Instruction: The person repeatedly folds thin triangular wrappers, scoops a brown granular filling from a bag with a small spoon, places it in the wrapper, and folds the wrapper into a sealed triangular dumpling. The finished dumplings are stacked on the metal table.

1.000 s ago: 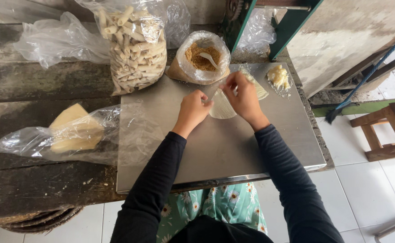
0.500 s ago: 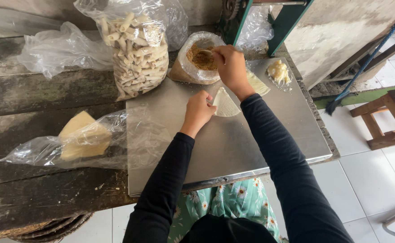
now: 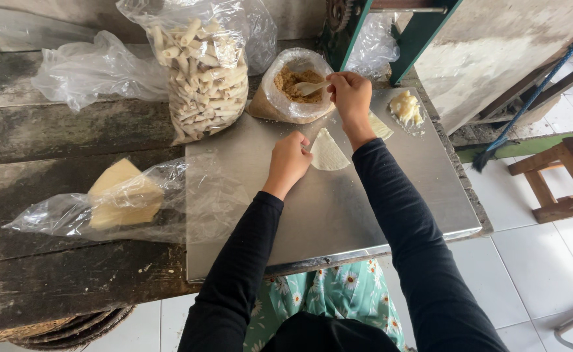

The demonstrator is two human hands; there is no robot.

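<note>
Head view, right hand (image 3: pixel 350 98): reaches out over the far part of the metal sheet (image 3: pixel 338 208), fingers pinched narrow on the handle of a pale spoon (image 3: pixel 311 87).
Spoon: its bowl lies in the brown filling (image 3: pixel 297 81), inside the open filling bag (image 3: pixel 286 104) at the sheet's far edge.
Left hand (image 3: pixel 289 160): rests on the sheet, fingers curled in, their tips pressing the near left edge of the wrapper (image 3: pixel 329 153); how tightly they close cannot be told from above.
Wrapper: a thin, pale, wedge-shaped piece lying flat on the sheet between the two hands, just beside the right wrist.
Second wrapper (image 3: pixel 381 127): a pale piece partly hidden behind the right forearm, probably the same kind.
Paste (image 3: pixel 407 107): a small yellowish lump on a scrap of clear film, on the sheet right of the right hand.
Roll bag (image 3: pixel 205 72): a tall clear bag packed with pale finished rolls, upright just left of the filling bag.
Stack bag (image 3: pixel 123 195): a clear bag lying on the dark wooden table (image 3: pixel 51 130), holding a pale wedge-shaped stack, its open end lapping onto the sheet's left edge.
Sleeves: both arms in black.
</note>
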